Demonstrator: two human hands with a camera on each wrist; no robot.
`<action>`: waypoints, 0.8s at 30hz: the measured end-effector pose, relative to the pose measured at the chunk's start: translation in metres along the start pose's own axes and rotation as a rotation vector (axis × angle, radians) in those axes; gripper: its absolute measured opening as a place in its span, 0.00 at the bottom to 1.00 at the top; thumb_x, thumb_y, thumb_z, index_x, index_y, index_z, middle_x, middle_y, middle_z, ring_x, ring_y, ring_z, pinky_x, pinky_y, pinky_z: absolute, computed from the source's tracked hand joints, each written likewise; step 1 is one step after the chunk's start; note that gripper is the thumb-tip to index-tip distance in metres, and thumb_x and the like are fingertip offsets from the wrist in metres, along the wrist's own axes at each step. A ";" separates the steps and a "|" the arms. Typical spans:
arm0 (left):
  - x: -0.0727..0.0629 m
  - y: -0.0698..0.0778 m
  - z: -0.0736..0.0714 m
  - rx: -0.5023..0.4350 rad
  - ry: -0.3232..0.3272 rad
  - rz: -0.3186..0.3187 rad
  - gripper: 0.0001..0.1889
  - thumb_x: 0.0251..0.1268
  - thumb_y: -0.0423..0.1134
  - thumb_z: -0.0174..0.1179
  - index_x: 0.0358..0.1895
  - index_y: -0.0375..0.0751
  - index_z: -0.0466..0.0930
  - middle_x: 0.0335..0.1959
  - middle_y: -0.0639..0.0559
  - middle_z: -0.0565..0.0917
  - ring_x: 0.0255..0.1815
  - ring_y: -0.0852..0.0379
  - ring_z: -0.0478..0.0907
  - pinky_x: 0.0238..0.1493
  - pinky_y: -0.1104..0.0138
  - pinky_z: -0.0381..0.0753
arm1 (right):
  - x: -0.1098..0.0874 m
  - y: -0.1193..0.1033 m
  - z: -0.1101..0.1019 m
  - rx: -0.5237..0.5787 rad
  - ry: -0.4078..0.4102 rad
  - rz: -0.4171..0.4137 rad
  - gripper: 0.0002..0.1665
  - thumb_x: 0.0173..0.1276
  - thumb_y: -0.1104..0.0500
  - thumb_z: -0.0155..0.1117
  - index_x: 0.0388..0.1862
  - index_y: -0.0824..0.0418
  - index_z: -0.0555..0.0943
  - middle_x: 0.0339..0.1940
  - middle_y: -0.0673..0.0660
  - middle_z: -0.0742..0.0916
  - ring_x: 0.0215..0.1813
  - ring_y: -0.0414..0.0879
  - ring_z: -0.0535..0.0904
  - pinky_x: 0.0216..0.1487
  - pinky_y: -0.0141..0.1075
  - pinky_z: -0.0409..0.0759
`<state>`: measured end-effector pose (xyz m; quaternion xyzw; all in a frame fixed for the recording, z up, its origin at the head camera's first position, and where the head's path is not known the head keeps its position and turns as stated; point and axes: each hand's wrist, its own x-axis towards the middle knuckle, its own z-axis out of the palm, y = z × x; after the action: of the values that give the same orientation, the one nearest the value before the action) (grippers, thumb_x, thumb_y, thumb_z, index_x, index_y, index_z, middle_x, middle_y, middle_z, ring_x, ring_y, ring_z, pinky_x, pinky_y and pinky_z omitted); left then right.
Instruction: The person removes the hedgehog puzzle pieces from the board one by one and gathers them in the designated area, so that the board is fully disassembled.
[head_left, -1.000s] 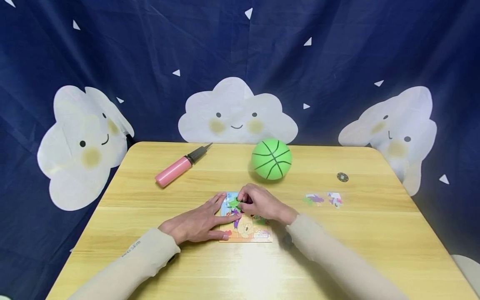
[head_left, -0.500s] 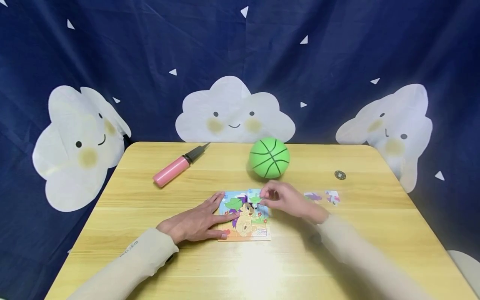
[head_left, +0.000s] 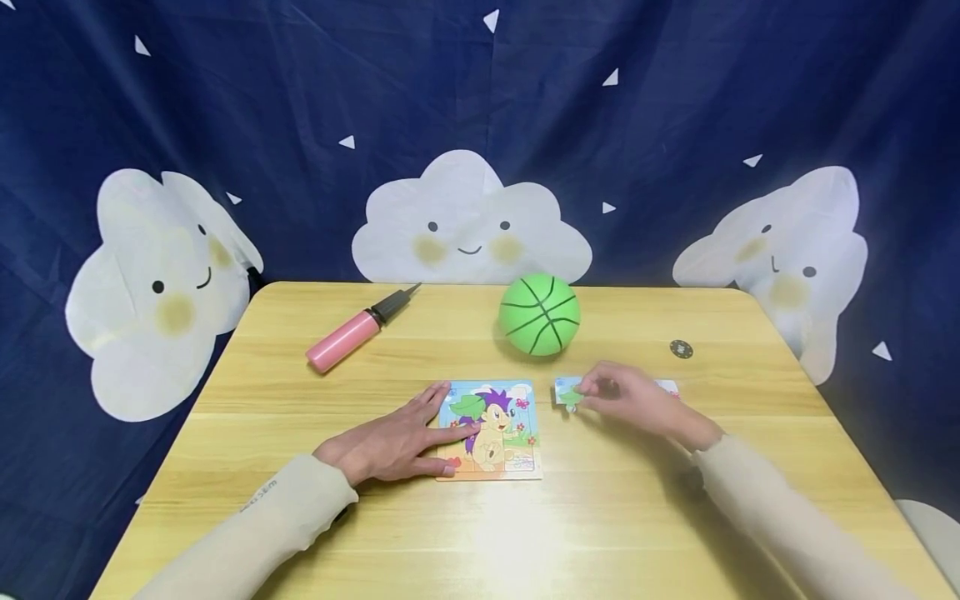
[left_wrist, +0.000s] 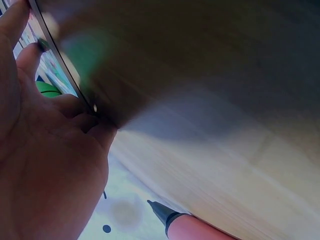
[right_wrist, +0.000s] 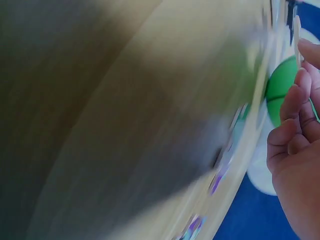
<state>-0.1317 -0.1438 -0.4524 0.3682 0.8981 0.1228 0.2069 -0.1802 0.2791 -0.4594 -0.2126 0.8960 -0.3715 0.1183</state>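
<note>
A picture puzzle board [head_left: 491, 454] with a purple-spined hedgehog lies flat on the wooden table. My left hand [head_left: 390, 442] rests on its left side, fingers spread and straight. To the right of the board, my right hand [head_left: 626, 400] pinches a puzzle piece [head_left: 570, 397] showing a green leaf on pale blue, between thumb and fingers. Seen edge-on in the right wrist view, that piece [right_wrist: 297, 42] is thin and held above the table. Partly hidden behind the right hand is a loose puzzle piece [head_left: 667, 386].
Behind the board stands a green ball [head_left: 540, 315] with black lines. A pink hand pump [head_left: 345, 342] with a black nozzle lies at the back left. One dark round chip [head_left: 681, 349] is at the back right. A navy curtain with clouds hangs behind the table [head_left: 337, 533].
My right hand has moved right, from the board's upper left across its top to beside it, carrying the leaf piece. More of the hedgehog picture shows now. The left hand has stayed put.
</note>
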 end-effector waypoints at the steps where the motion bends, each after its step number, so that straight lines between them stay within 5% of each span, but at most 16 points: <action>1: 0.000 0.000 0.000 0.000 0.000 0.002 0.34 0.84 0.65 0.54 0.87 0.70 0.62 0.92 0.33 0.39 0.93 0.36 0.39 0.86 0.41 0.62 | -0.001 0.003 -0.002 0.002 0.004 0.001 0.10 0.72 0.55 0.79 0.49 0.50 0.88 0.46 0.46 0.89 0.53 0.43 0.84 0.63 0.37 0.83; 9: 0.001 0.000 0.000 -0.006 -0.001 0.001 0.33 0.83 0.65 0.55 0.86 0.70 0.62 0.92 0.34 0.40 0.93 0.37 0.39 0.86 0.41 0.62 | -0.007 0.012 -0.011 0.002 0.007 0.016 0.10 0.73 0.56 0.78 0.50 0.54 0.88 0.49 0.50 0.91 0.57 0.47 0.86 0.66 0.38 0.83; 16: 0.001 0.000 0.000 -0.007 -0.003 0.001 0.34 0.83 0.65 0.54 0.86 0.70 0.62 0.92 0.35 0.39 0.93 0.37 0.39 0.87 0.42 0.62 | -0.003 0.012 -0.006 -0.117 0.000 -0.031 0.07 0.73 0.57 0.77 0.47 0.54 0.89 0.48 0.48 0.91 0.56 0.48 0.87 0.67 0.53 0.83; 24: 0.001 -0.001 -0.001 0.003 -0.005 0.003 0.34 0.83 0.64 0.55 0.87 0.69 0.62 0.92 0.34 0.40 0.93 0.37 0.39 0.87 0.42 0.62 | -0.001 0.016 -0.004 -0.195 0.005 -0.040 0.07 0.72 0.59 0.77 0.46 0.53 0.89 0.46 0.47 0.90 0.53 0.45 0.86 0.63 0.49 0.85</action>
<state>-0.1327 -0.1437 -0.4523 0.3701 0.8972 0.1209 0.2086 -0.1858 0.2919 -0.4674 -0.2399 0.9238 -0.2853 0.0874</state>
